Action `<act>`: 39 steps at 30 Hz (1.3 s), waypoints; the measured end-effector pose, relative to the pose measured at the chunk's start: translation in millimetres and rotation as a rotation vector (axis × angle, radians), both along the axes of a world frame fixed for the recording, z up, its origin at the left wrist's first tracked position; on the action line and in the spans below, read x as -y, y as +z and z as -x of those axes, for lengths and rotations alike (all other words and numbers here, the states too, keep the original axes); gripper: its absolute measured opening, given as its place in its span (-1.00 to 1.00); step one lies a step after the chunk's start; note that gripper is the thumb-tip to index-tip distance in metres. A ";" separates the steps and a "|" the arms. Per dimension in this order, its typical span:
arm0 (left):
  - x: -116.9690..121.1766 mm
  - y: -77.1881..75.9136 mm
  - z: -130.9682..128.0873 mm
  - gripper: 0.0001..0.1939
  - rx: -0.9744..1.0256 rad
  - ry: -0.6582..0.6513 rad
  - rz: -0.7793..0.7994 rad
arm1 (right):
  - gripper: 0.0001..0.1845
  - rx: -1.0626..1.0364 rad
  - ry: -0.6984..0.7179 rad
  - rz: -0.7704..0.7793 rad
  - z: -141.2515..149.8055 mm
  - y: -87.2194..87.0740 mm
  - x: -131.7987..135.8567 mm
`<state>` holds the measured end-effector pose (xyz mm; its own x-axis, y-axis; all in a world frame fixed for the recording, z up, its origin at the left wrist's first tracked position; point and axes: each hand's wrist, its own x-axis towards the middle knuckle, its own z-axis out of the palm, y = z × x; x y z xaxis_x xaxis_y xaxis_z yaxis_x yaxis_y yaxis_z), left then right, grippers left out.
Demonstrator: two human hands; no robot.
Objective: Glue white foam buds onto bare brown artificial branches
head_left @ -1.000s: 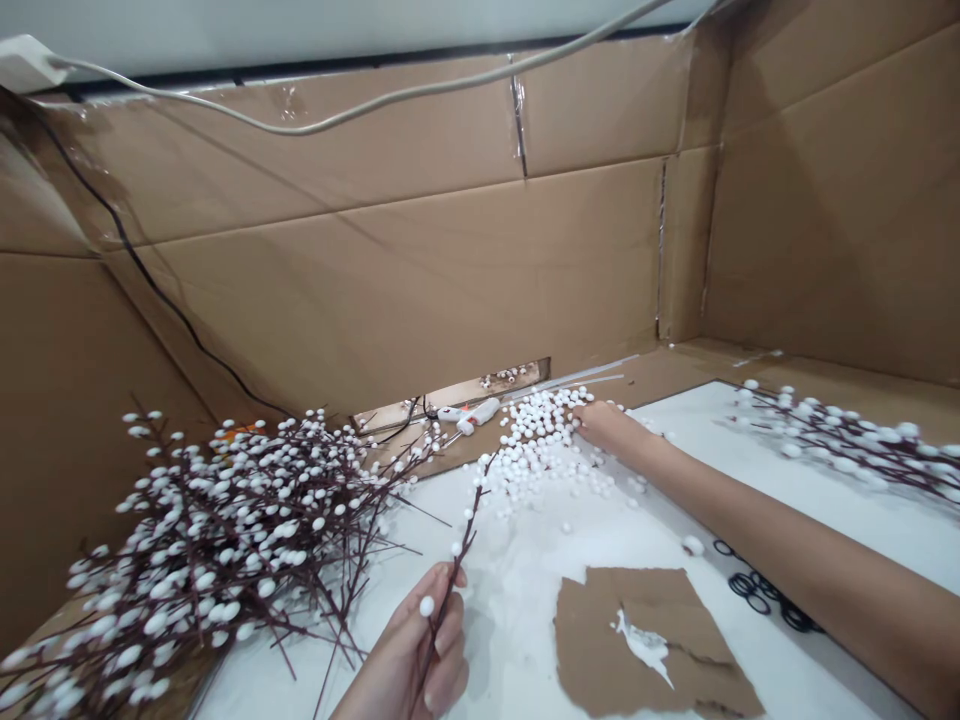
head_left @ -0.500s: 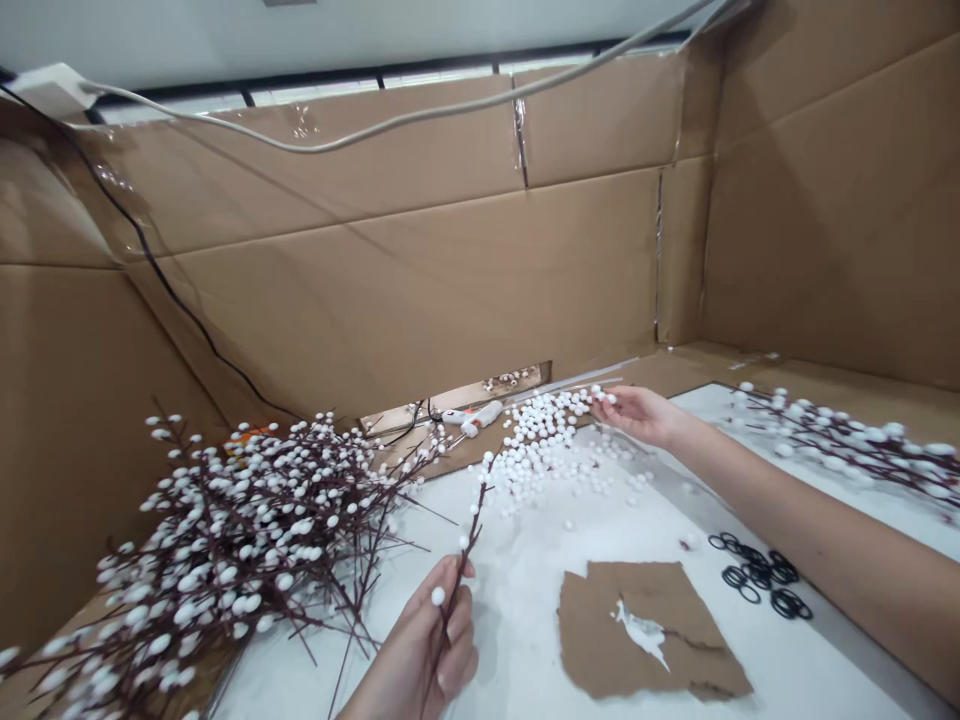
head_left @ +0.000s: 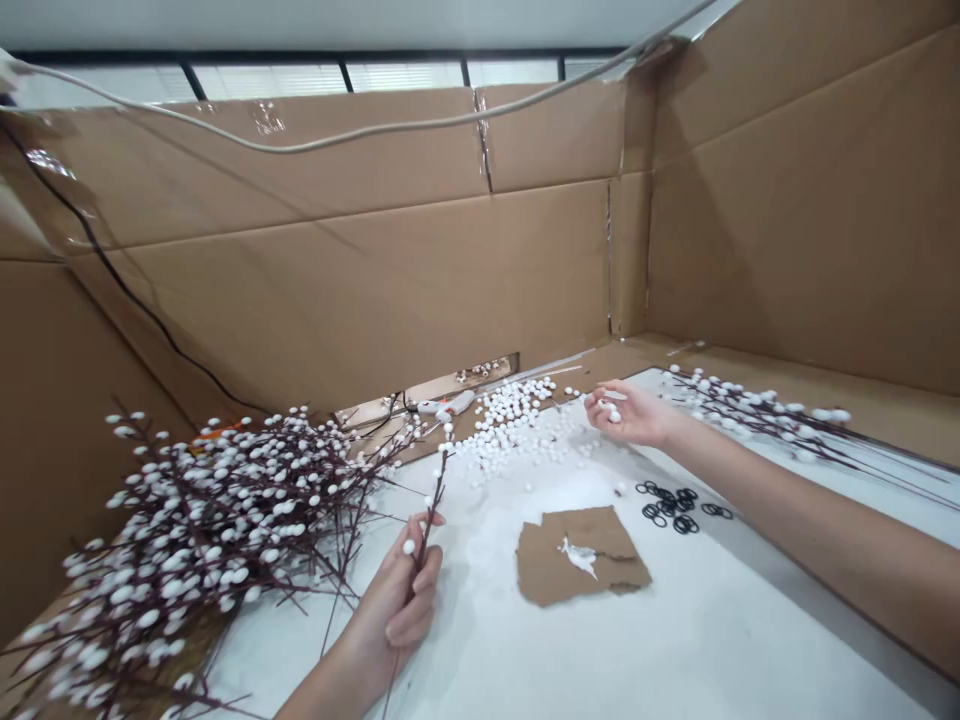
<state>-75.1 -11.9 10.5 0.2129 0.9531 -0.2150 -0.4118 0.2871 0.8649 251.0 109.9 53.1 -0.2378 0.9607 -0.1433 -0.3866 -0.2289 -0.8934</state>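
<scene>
My left hand (head_left: pixel 401 595) is closed round a thin dark twig (head_left: pixel 433 492) that stands up from my fingers and carries a few white buds. My right hand (head_left: pixel 628 412) is raised just above the white table (head_left: pixel 600 650), palm turned up, fingers curled round a few small white foam balls. It hovers at the right edge of a loose pile of white foam balls (head_left: pixel 510 420). A torn scrap of cardboard (head_left: pixel 579 557) with a smear of white glue on it lies between my two hands.
A big heap of dark branches with white buds (head_left: pixel 202 530) fills the left side. More such branches (head_left: pixel 757 410) lie at the right. Several black rings (head_left: pixel 679 500) lie by my right forearm. A white glue gun (head_left: pixel 446 406) rests at the back. Cardboard walls (head_left: pixel 390 280) surround the table.
My right hand has lifted off the foam ball pile and turned palm up with balls in it, drawing back toward me. The left hand keeps its twig. The camera has pulled back and tilted up.
</scene>
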 end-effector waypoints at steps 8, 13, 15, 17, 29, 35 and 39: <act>-2.0 9.5 -5.5 -0.72 -0.021 -0.043 0.086 | -0.61 0.292 0.139 -0.021 -9.5 -7.5 26.0; 1.4 9.0 -6.0 -0.75 -0.009 -0.038 0.123 | -0.66 0.497 0.141 -0.130 -8.9 -5.1 42.3; 1.8 9.2 -6.1 -0.78 0.003 -0.040 0.114 | -0.73 0.610 0.129 -0.214 -9.8 -3.0 63.7; 1.5 9.5 -5.7 -0.82 0.013 -0.038 0.101 | -0.78 1.022 0.157 -0.459 -10.1 -4.9 92.1; 11.5 12.3 -8.2 -0.63 0.060 -0.161 0.097 | -0.70 1.241 0.258 -0.367 -7.2 -36.1 155.7; 19.9 12.9 -11.3 -0.52 0.008 -0.365 0.056 | -0.60 0.702 0.270 -0.050 0.9 -22.6 133.3; 21.9 8.1 -11.8 -0.51 -0.017 -0.382 0.006 | -0.62 0.783 0.224 -0.039 11.9 -20.7 121.8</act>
<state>-63.3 -33.8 18.6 0.5490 0.8045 -0.2266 -0.2596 0.4218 0.8687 239.1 -11.9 32.4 -0.2695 0.9100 -0.3152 0.4043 -0.1902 -0.8946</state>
